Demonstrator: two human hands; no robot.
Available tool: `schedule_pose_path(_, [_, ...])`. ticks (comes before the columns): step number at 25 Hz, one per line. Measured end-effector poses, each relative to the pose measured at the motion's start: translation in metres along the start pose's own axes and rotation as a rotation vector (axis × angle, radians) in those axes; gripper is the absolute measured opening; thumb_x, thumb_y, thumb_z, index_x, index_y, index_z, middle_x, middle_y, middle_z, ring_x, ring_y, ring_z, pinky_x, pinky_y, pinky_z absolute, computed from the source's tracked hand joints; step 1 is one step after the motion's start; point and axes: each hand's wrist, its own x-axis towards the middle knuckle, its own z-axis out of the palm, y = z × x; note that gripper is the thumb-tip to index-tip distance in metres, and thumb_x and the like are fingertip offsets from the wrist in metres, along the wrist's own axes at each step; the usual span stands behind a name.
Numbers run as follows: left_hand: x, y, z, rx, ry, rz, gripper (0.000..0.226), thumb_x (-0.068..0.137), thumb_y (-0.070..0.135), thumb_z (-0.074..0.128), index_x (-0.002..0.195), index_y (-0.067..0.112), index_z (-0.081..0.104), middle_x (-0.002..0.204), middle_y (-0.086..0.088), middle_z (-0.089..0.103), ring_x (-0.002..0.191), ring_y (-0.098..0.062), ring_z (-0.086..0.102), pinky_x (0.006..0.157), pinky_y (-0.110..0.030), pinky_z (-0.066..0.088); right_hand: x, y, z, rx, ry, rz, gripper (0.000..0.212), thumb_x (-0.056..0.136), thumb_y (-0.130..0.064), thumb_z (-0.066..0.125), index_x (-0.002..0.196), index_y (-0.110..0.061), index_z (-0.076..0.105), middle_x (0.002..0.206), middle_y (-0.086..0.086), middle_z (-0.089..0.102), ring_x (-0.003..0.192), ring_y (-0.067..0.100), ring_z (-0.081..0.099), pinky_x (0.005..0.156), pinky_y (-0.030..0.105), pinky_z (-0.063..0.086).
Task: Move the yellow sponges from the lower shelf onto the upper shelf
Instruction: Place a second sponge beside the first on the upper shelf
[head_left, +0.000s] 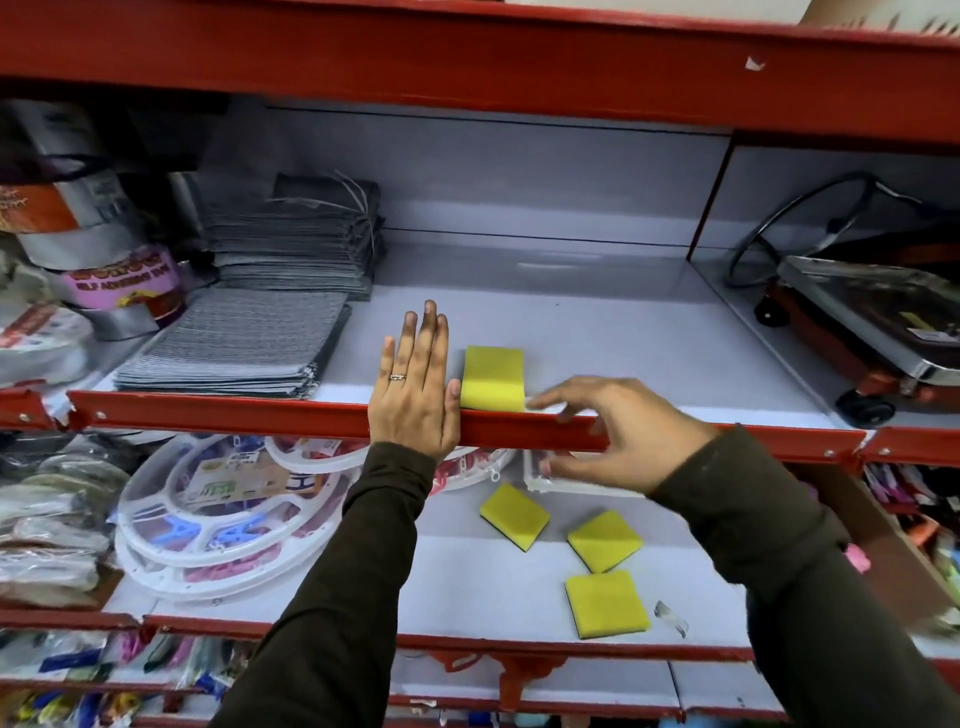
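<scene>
One yellow sponge (492, 378) lies on the white upper shelf (597, 332), close to its red front rail. My left hand (415, 384) rests flat on the shelf just left of that sponge, fingers straight, thumb touching its edge. My right hand (618, 431) hovers at the rail to the sponge's right, fingers spread, fingertips beside the sponge's near corner and holding nothing. Three more yellow sponges with dark undersides lie on the lower shelf (467, 587): one at the centre (514, 515), one further right (604, 540), one nearest the front (607, 604).
Stacks of grey woven cloths (234, 343) fill the upper shelf's left part, with tape rolls (124, 286) beyond. A metal weighing scale (872, 322) sits in the right bay. White round peg hangers (218, 509) occupy the lower shelf's left. A small clear wrapper (671, 617) lies by the front sponge.
</scene>
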Motion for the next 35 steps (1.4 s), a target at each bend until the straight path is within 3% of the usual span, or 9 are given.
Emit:
schedule_pose_path(3, [0.0, -0.001, 0.0, 0.013, -0.005, -0.003, 0.063, 0.102, 0.032, 0.024, 0.158, 0.002, 0.026, 0.165, -0.016, 0.028, 0.156, -0.03, 0.02, 0.131, -0.039, 0.003, -0.009, 0.011, 0.039, -0.039, -0.198, 0.056, 0.061, 0.07, -0.043, 0.074, 0.127, -0.03, 0.059, 0.125, -0.007, 0.064, 0.113, 0.011, 0.058, 0.098, 0.028, 0.047])
schedule_pose_path(6, [-0.001, -0.001, 0.001, 0.012, -0.008, -0.006, 0.063, 0.104, 0.034, 0.016, 0.158, 0.003, 0.026, 0.165, -0.016, 0.029, 0.156, -0.029, 0.021, 0.131, -0.04, 0.004, 0.009, 0.037, 0.094, -0.13, -0.376, 0.119, 0.067, 0.075, -0.02, 0.072, 0.138, -0.023, 0.048, 0.147, -0.001, 0.048, 0.134, 0.018, 0.045, 0.109, 0.027, 0.036])
schedule_pose_path(10, [-0.002, -0.002, 0.004, 0.007, 0.003, 0.0, 0.062, 0.105, 0.034, 0.014, 0.16, 0.006, 0.023, 0.167, -0.013, 0.027, 0.158, -0.026, 0.016, 0.13, -0.04, 0.005, 0.038, 0.078, 0.162, -0.22, -0.519, 0.187, 0.083, 0.078, 0.001, 0.063, 0.15, -0.02, 0.028, 0.159, 0.006, 0.028, 0.143, 0.025, 0.034, 0.113, 0.035, 0.037])
schedule_pose_path(14, [-0.003, -0.005, 0.01, 0.014, 0.01, 0.009, 0.063, 0.105, 0.035, 0.013, 0.161, 0.008, 0.02, 0.167, -0.013, 0.026, 0.158, -0.025, 0.015, 0.13, -0.041, 0.006, 0.061, 0.109, 0.204, -0.365, -0.556, 0.134, 0.09, 0.08, 0.003, 0.061, 0.154, -0.015, 0.012, 0.164, 0.01, 0.01, 0.151, 0.028, 0.011, 0.123, 0.037, 0.015])
schedule_pose_path(18, [-0.004, -0.007, 0.012, 0.023, 0.015, 0.012, 0.064, 0.105, 0.035, 0.015, 0.161, 0.006, 0.023, 0.167, -0.013, 0.026, 0.158, -0.026, 0.017, 0.13, -0.043, 0.008, 0.089, 0.129, 0.233, -0.455, -0.674, 0.066, 0.057, 0.101, -0.017, 0.031, 0.154, -0.013, 0.009, 0.165, 0.007, 0.005, 0.152, 0.025, 0.005, 0.123, 0.04, 0.005])
schedule_pose_path(22, [-0.004, -0.007, 0.013, 0.035, 0.016, 0.014, 0.064, 0.104, 0.035, 0.016, 0.161, 0.006, 0.023, 0.168, -0.011, 0.024, 0.158, -0.026, 0.018, 0.13, -0.043, 0.008, 0.104, 0.144, 0.255, -0.566, -0.692, 0.078, 0.052, 0.104, -0.02, 0.016, 0.154, -0.014, 0.005, 0.165, 0.003, 0.002, 0.152, 0.027, 0.002, 0.123, 0.043, 0.003])
schedule_pose_path(29, [-0.004, -0.006, 0.012, 0.042, 0.019, 0.025, 0.063, 0.104, 0.034, 0.017, 0.161, 0.007, 0.022, 0.168, -0.011, 0.024, 0.158, -0.025, 0.018, 0.13, -0.044, 0.009, 0.111, 0.14, 0.263, -0.622, -0.578, 0.072, 0.052, 0.1, -0.013, 0.035, 0.15, -0.005, 0.022, 0.161, 0.017, 0.015, 0.147, 0.032, 0.021, 0.122, 0.046, 0.011])
schedule_pose_path(32, [-0.003, -0.006, 0.011, 0.04, 0.008, 0.022, 0.064, 0.104, 0.035, 0.015, 0.161, 0.006, 0.023, 0.168, -0.011, 0.026, 0.158, -0.025, 0.018, 0.13, -0.044, 0.009, 0.105, 0.136, 0.258, -0.55, -0.602, 0.127, 0.046, 0.096, -0.008, 0.044, 0.14, 0.003, 0.038, 0.153, 0.024, 0.029, 0.136, 0.039, 0.037, 0.116, 0.047, 0.026])
schedule_pose_path(35, [-0.002, -0.005, 0.009, 0.052, -0.014, 0.02, 0.064, 0.105, 0.036, 0.012, 0.16, 0.005, 0.025, 0.167, -0.013, 0.028, 0.157, -0.027, 0.019, 0.13, -0.043, 0.008, 0.088, 0.133, 0.254, -0.418, -0.645, 0.182, 0.074, 0.081, -0.015, 0.07, 0.143, 0.0, 0.031, 0.147, 0.021, 0.036, 0.133, 0.037, 0.043, 0.112, 0.044, 0.036])
